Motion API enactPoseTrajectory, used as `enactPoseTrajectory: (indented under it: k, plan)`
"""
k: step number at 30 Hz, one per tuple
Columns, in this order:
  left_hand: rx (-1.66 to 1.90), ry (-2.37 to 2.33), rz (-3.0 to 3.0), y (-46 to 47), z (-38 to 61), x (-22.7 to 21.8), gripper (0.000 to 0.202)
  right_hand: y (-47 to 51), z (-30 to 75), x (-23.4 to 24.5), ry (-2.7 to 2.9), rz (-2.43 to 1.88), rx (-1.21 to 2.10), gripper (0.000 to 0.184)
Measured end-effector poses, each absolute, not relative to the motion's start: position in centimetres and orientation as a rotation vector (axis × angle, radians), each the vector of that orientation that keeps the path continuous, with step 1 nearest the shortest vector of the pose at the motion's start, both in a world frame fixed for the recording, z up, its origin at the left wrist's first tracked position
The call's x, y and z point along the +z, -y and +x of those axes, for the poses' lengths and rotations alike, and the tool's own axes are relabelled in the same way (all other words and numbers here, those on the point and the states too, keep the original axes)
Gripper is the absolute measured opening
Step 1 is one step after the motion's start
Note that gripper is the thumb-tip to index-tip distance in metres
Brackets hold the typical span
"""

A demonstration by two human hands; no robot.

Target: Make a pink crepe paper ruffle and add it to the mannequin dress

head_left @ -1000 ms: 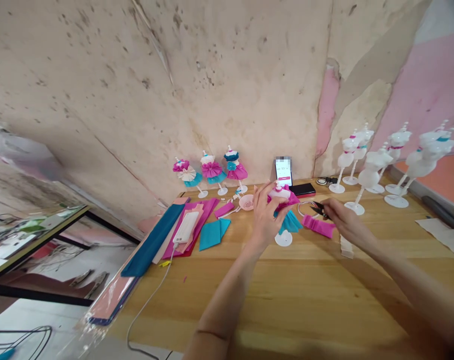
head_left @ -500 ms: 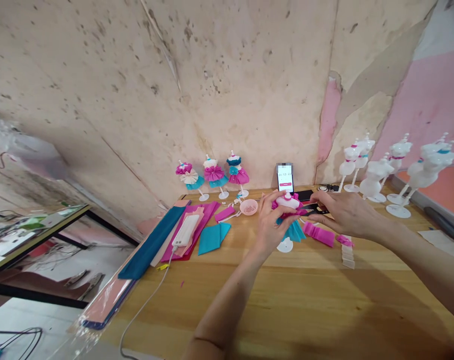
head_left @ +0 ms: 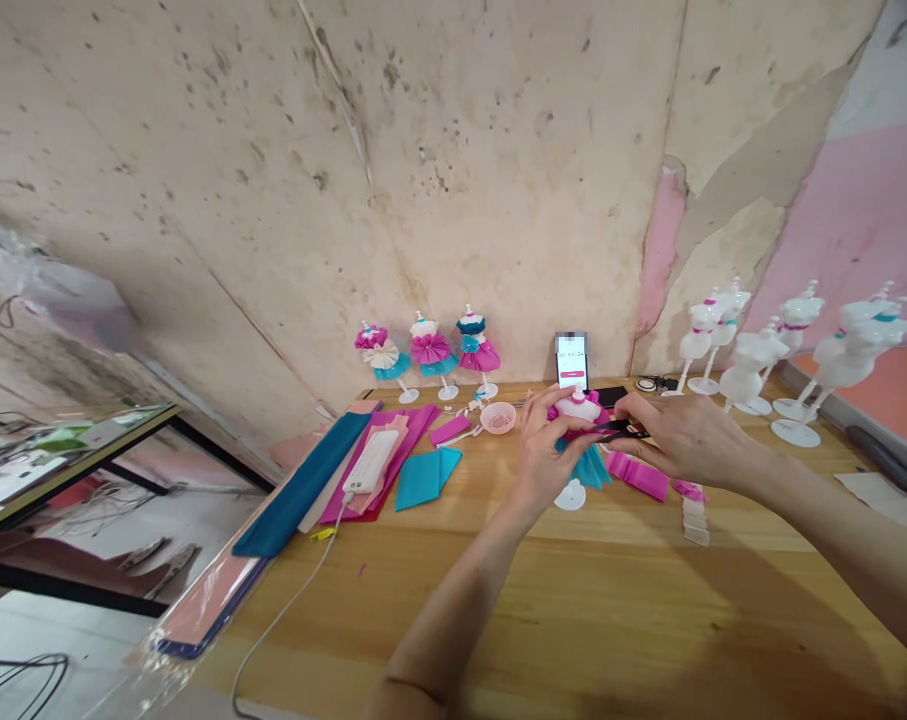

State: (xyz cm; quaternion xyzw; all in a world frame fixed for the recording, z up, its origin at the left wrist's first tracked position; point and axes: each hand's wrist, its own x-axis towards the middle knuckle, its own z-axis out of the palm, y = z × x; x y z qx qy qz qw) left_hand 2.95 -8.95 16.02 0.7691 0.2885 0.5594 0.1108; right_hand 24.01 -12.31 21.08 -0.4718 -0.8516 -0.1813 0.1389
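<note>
My left hand [head_left: 547, 450] grips a small white dress-form mannequin [head_left: 579, 406] wearing a skirt of pink and teal crepe paper [head_left: 591, 464]. My right hand [head_left: 685, 438] holds small black scissors [head_left: 619, 431], whose blades touch the pink paper at the mannequin's waist. The exact cutting point is hidden by my fingers. A round white stand base [head_left: 570, 495] lies just below the skirt. A folded pink crepe strip [head_left: 637, 475] lies under my right hand.
Behind my hands stand a phone [head_left: 571, 362] and a pink bowl [head_left: 498, 417]. Several dressed mannequins [head_left: 430, 350] stand to the left, and several bare white ones [head_left: 753, 360] to the right. Crepe paper sheets [head_left: 370, 470] and a power bank [head_left: 370, 461] lie on the wooden table [head_left: 573, 600].
My right hand has moved left, bringing the scissors from beside the mannequin to its pink paper waist. The mannequin stays in my left hand, and the view has shifted slightly.
</note>
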Motion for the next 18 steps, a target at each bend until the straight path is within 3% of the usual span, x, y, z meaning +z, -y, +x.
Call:
enactPoseTrajectory:
  k: [18]
  plan:
    - [1.591, -0.813, 2.237, 8.9, 2.7, 16.1, 0.007, 12.0, 23.6, 19.9, 2.379, -1.337, -0.633, 0.044]
